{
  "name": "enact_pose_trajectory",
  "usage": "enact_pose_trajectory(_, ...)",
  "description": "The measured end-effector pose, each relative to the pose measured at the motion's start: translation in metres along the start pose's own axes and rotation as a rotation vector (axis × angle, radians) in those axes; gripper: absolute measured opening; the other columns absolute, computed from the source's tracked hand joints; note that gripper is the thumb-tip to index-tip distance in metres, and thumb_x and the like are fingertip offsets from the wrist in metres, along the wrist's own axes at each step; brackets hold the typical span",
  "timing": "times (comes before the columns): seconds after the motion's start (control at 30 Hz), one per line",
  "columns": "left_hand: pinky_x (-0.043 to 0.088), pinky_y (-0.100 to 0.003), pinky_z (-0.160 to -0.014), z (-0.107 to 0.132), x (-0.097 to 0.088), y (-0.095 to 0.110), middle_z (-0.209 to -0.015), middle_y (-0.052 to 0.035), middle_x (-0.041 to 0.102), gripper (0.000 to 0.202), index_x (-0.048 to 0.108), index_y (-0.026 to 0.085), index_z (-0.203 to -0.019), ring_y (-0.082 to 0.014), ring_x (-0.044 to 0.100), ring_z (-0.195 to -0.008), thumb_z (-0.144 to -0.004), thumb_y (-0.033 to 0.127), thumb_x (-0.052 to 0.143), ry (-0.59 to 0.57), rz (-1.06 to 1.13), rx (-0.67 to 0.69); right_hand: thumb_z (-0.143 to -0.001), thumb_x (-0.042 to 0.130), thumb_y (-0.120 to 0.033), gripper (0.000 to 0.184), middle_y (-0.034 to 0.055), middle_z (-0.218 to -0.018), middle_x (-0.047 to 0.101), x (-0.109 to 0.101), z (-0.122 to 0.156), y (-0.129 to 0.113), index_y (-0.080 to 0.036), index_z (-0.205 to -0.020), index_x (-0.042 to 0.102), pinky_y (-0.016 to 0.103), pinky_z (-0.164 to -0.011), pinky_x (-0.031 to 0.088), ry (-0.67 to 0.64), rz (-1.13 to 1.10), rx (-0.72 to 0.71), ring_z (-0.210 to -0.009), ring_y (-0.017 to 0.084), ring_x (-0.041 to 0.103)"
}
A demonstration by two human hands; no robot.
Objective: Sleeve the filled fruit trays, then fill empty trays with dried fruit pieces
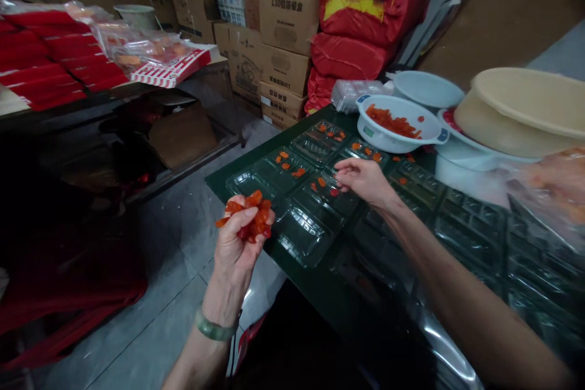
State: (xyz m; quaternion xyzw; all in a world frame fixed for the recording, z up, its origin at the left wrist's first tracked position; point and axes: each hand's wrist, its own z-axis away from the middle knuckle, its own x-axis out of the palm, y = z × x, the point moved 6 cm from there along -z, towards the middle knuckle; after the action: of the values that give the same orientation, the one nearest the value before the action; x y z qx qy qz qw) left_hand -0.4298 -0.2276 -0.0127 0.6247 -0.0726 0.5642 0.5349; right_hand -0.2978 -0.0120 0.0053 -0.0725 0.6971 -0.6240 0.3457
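Note:
My left hand (241, 241) is closed around a handful of orange-red slices (256, 214) that look like carrot, held up over the near left edge of the table. Over the clear plastic trays is my right hand (363, 180), thumb and fingers drawn together; anything between the fingertips is hidden. Just below it, a clear tray (326, 201) has a few slices in its far end, one of them redder. Another clear tray (283, 172), to the left, also carries several slices. The nearest tray (304, 234) shows no slices inside.
A white basin (388, 140) of orange slices stands behind the trays. More basins and a large cream tub (525, 109) are at the right. Compartmented trays (470, 225) cover the right side. Red packs (50, 55) lie on a side table; cartons (290, 12) are stacked behind.

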Motion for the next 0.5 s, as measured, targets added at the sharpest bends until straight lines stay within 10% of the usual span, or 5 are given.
enact_pose_trajectory(0.3,0.029,-0.013,-0.031,-0.002,0.026,-0.027,-0.071,0.0024,0.058,0.033,0.042,0.022,-0.075,-0.0114,0.055,-0.049,-0.056,0.005,0.064,-0.013,0.068,-0.126,-0.071,0.063,-0.023,0.006,0.0034,-0.073,0.061,-0.02,0.041,0.005,-0.017,-0.073,0.063,0.029,-0.061,0.045,0.17,0.419,-0.185,-0.063,0.015,0.056)
enact_pose_trajectory(0.5,0.031,-0.015,-0.031,0.006,0.053,-0.051,-0.057,0.0054,0.054,0.029,0.046,0.022,-0.078,-0.0122,0.054,-0.043,-0.062,0.01,0.067,-0.125,-0.104,-0.164,-0.087,0.039,-0.05,0.041,0.0031,-0.077,0.059,0.021,0.079,-0.013,-0.017,-0.1,0.057,0.021,-0.034,0.034,-0.044,-0.307,0.13,-0.047,0.01,0.052)
